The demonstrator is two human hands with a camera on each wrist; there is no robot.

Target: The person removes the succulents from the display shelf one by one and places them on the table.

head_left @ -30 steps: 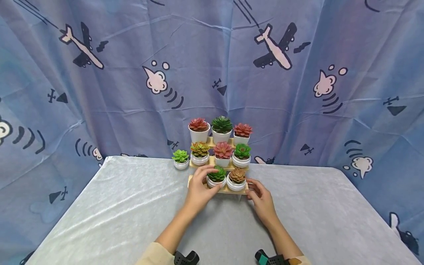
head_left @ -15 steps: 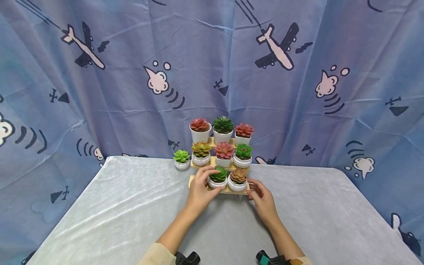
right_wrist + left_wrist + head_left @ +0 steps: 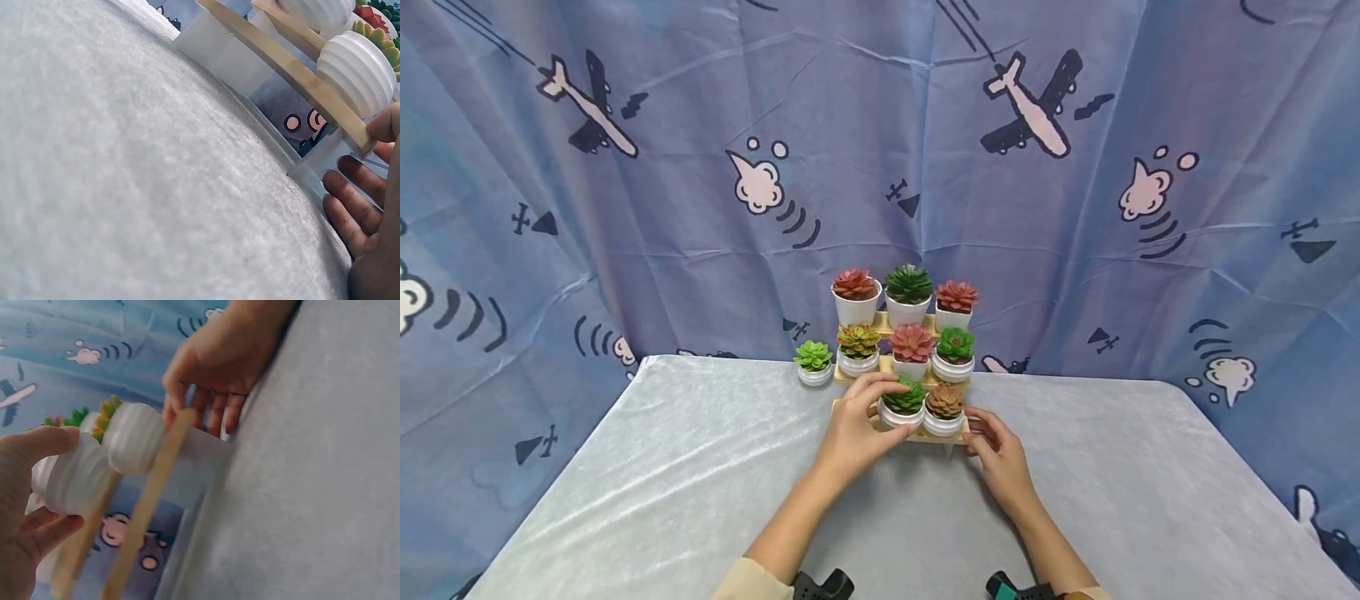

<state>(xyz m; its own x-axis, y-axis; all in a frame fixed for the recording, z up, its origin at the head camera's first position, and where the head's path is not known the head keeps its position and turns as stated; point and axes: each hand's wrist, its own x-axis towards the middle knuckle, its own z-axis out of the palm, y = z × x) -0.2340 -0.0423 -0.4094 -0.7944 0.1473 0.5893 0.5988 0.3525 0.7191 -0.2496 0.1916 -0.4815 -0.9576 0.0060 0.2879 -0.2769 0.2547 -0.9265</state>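
Note:
A three-tier plant stand with wooden boards and clear side panels stands near the back of the table. My left hand holds a green potted succulent over the lowest tier, thumb and fingers on opposite sides of its ribbed white pot. Right beside that pot, a brown succulent in a similar white pot sits on the same board. My right hand pinches the right end of the lowest board; its other fingers extend loosely beside the clear side panel.
The top tier bears red, dark green and red succulents. On the middle tier are yellow-red, pink and green ones. A light green succulent stands on the table, left of the stand. A patterned curtain hangs behind.
My left hand has shifted the green succulent slightly right, closer against the brown one. My right hand stays at the board's end. The head view has drifted a little.

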